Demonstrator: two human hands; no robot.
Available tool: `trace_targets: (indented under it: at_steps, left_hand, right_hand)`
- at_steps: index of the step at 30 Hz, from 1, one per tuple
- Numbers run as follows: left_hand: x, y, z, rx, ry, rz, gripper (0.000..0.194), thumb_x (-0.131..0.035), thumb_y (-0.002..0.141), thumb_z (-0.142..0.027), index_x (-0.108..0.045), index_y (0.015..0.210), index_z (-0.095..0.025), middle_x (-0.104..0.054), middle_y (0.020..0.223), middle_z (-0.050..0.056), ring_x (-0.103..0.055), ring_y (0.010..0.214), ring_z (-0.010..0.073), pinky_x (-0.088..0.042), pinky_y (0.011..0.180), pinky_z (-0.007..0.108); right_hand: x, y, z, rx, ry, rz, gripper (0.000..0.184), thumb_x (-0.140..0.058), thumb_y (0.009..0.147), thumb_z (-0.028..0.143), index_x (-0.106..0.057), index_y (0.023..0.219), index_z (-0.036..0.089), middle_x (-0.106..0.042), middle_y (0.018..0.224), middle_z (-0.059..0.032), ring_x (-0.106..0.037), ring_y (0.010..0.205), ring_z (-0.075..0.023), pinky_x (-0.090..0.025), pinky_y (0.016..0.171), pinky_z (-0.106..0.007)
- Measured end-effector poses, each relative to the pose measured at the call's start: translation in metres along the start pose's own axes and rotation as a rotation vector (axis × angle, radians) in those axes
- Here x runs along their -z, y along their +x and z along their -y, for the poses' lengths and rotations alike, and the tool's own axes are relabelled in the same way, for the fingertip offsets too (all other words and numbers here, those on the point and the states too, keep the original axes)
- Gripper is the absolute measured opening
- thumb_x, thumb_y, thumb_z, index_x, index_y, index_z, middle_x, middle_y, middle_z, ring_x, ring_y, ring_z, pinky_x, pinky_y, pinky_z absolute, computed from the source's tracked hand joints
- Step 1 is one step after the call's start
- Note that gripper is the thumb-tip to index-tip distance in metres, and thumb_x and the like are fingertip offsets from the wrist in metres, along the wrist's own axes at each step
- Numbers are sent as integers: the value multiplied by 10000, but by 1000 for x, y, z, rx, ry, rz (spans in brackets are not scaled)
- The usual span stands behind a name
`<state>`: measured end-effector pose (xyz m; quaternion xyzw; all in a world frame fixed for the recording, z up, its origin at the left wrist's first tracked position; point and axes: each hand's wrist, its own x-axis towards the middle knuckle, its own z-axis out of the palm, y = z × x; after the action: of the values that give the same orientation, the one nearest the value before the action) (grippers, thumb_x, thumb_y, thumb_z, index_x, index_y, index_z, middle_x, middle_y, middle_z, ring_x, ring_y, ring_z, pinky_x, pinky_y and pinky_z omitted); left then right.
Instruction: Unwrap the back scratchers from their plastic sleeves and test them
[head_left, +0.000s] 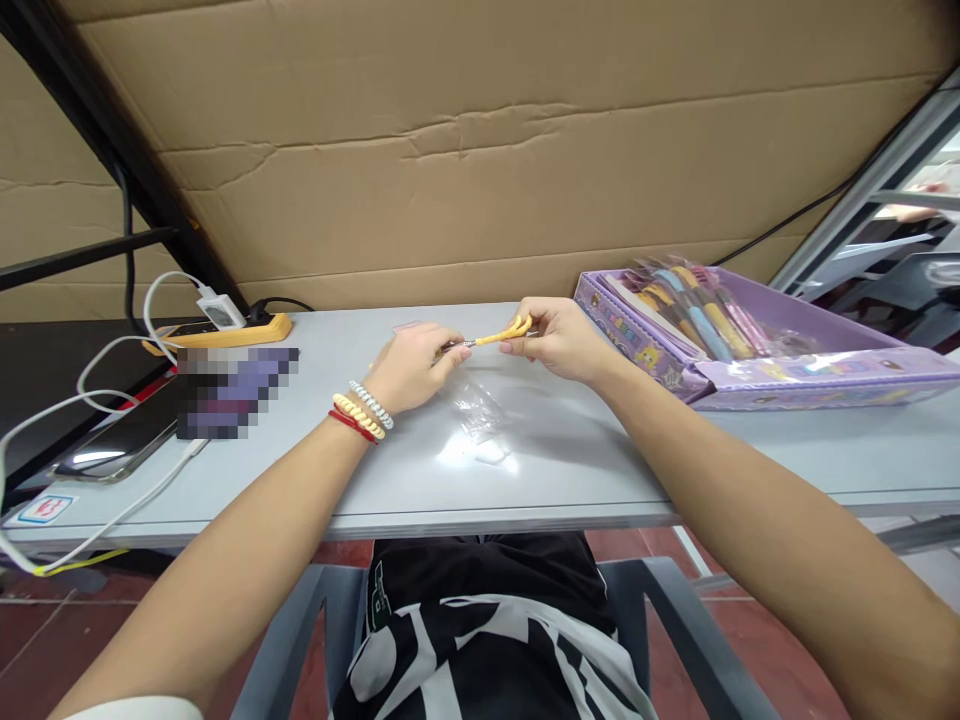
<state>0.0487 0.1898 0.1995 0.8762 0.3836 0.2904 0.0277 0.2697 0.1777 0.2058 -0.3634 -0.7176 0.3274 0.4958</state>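
Observation:
Above the middle of the grey table (420, 490), both hands pinch one slim yellow pen-like item (495, 337). A silvery ringed part shows close to my left fingertips, and the yellow end by my right hand splits into curved loops. My left hand (416, 365), with bracelets on its wrist, is closed on the silvery end, whose tip the fingers hide. Thumb and fingers of my right hand (559, 338) are closed at the looped end. A clear plastic wrapper (478, 408) lies on the tabletop below the hands.
To the right, a purple box (832, 378) holds several wrapped pens (705, 315). A black phone (124, 435), white cables (161, 485), a charger plug (220, 308) and a yellow power strip (262, 332) occupy the left. A cardboard panel (450, 210) stands behind the table.

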Motion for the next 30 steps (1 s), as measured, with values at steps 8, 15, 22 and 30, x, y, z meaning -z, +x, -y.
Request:
trace_targets:
  at_steps: [8, 15, 22, 30]
  left_hand:
    - [1, 1, 6, 20, -52, -40, 193, -602, 863, -317, -745, 895, -191, -692, 833, 35, -573, 744, 158, -402, 700, 287]
    - [3, 1, -2, 107, -20, -18, 402, -503, 912, -440, -409, 602, -201, -420, 541, -33, -359, 525, 124, -283, 547, 277]
    - [-12, 1, -6, -100, -53, -16, 349, -423, 956, -360, -414, 644, -204, -525, 631, 6, -477, 612, 149, -366, 626, 287]
    - [-13, -2, -8, -192, -98, 91, 308, -393, 980, -395, -599, 877, -191, -658, 760, 27, -576, 681, 160, -404, 637, 277]
  right_hand:
    - [-3, 0, 1, 81, 68, -75, 120, -735, 541, 142, -619, 567, 159, -617, 668, -10, -552, 635, -111, -402, 564, -252]
    - [3, 3, 5, -51, 204, -225, 301, -769, 545, 173, -582, 782, 178, -587, 628, 39, -479, 464, -76, -350, 413, -223]
    - [-14, -7, 1, -217, 16, 226, 503, -669, 749, 605, -470, 561, 184, -479, 510, 16, -428, 473, -82, -336, 478, -254]
    - [-34, -12, 4, -127, -153, 158, 608, -496, 885, 620, -330, 490, 189, -296, 478, 40, -262, 495, -76, -208, 504, -283]
